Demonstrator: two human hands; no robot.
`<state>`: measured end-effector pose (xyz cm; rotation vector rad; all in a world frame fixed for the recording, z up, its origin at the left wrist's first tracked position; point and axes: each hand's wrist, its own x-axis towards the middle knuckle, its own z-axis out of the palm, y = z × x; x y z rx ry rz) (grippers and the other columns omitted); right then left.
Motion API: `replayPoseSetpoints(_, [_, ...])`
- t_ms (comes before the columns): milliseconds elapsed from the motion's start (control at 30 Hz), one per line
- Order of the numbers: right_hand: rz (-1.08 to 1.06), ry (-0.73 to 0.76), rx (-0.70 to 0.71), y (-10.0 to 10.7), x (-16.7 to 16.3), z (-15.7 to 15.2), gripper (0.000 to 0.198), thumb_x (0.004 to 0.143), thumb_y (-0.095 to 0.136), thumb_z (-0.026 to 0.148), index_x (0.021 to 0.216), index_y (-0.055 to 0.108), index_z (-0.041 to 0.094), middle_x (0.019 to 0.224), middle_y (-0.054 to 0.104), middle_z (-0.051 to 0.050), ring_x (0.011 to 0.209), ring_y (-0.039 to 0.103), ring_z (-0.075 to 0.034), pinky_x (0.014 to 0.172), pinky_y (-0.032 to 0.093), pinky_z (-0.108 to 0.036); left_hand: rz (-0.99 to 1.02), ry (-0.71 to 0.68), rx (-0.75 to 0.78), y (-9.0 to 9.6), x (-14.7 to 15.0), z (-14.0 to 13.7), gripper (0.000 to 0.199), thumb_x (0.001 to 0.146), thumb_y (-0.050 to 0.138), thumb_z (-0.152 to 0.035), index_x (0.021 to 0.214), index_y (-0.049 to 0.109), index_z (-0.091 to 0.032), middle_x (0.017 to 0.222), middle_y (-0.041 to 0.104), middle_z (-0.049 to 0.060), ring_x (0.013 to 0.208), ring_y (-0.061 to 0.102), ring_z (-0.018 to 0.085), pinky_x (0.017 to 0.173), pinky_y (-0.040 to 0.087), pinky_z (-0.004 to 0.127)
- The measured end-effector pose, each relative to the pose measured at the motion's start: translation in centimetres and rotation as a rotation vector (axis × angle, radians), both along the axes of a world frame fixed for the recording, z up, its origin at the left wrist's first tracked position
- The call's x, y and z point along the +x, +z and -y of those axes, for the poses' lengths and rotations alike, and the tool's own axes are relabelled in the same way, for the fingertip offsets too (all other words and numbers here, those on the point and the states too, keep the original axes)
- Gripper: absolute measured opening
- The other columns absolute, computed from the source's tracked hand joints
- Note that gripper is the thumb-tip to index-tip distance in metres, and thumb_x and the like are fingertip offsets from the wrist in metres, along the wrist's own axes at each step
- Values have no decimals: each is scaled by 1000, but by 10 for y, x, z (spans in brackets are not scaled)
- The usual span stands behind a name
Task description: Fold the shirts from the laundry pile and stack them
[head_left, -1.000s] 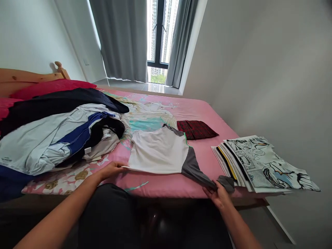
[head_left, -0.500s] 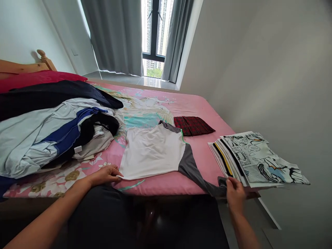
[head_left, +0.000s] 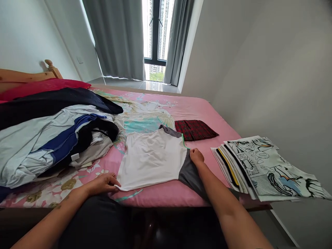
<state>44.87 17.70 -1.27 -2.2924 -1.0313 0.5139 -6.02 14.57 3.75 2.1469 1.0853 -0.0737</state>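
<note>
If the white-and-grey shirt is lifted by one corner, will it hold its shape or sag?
The shirt would probably sag: it lies flat and thin, with soft wrinkles, on the bed. Its grey sleeve already droops over the edge, so it looks floppy and light. Pushed by the right hand, it would likely bunch rather than slide.

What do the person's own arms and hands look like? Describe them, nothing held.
Both forearms are bare, no sleeves in view. The left hand and right hand wear no gloves, and no rings or watch show. A faint dark mark, perhaps a tattoo, sits on the left forearm.
</note>
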Motion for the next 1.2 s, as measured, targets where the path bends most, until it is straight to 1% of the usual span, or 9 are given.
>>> replayPoseSetpoints(100, [26,-52,-9,-3,15,12,26,87,42,31,95,61,15,101,65,-18,101,59,-26,87,41,-37,6,-20,3,-2,-1,-2,52,70,50,-69,78,75,-24,75,60,3,77,54,18,72,36,23])
replayPoseSetpoints(200, [11,-52,-13,-3,32,29,22,84,49,31,86,62,14,96,65,-18,97,60,-27,83,42,-36,8,-48,6,-4,-1,-3,51,72,49,-68,77,75,-24,76,60,3,77,53,18,72,35,23])
replayPoseSetpoints(300, [-89,-8,-10,1,36,45,28,83,51,41,76,59,16,80,67,-13,76,63,-21,67,46,-30,-35,-68,21,-4,1,-5,49,73,50,-67,83,75,-26,76,60,2,76,54,18,72,34,23])
replayPoseSetpoints(467, [-261,59,-12,8,23,91,39,81,52,53,72,57,15,59,60,-4,49,53,-12,47,40,-23,-87,-87,70,-5,3,-5,48,73,52,-66,94,74,-29,81,63,3,78,56,18,72,35,24])
replayPoseSetpoints(567, [-240,186,-33,11,14,135,38,71,63,53,65,57,16,53,56,-1,51,50,-12,50,37,-23,-80,-124,106,-3,4,-4,45,76,51,-63,97,74,-30,86,64,4,82,57,19,73,35,24])
replayPoseSetpoints(700, [30,405,-76,11,-1,187,29,70,62,46,64,55,19,65,60,-2,66,53,-16,60,36,-25,-107,-216,180,1,8,-2,40,83,47,-58,102,72,-33,88,65,4,81,59,18,72,36,24])
replayPoseSetpoints(867, [201,327,-48,10,-15,221,30,87,34,44,83,53,20,78,62,-5,73,58,-20,66,36,-27,-96,-251,232,6,10,1,38,86,44,-52,102,71,-32,89,65,4,78,60,16,70,36,24])
replayPoseSetpoints(1000, [126,312,-48,14,-16,244,39,88,28,51,74,51,22,71,62,-3,69,57,-19,63,36,-27,-94,-271,222,11,7,7,34,86,45,-47,100,72,-33,88,67,4,81,61,17,70,36,25])
replayPoseSetpoints(1200, [85,367,-196,4,-25,275,40,89,28,47,71,52,22,66,60,-1,65,57,-18,60,33,-26,-120,-283,151,14,2,12,31,85,47,-42,100,72,-34,85,68,2,77,60,16,67,35,22])
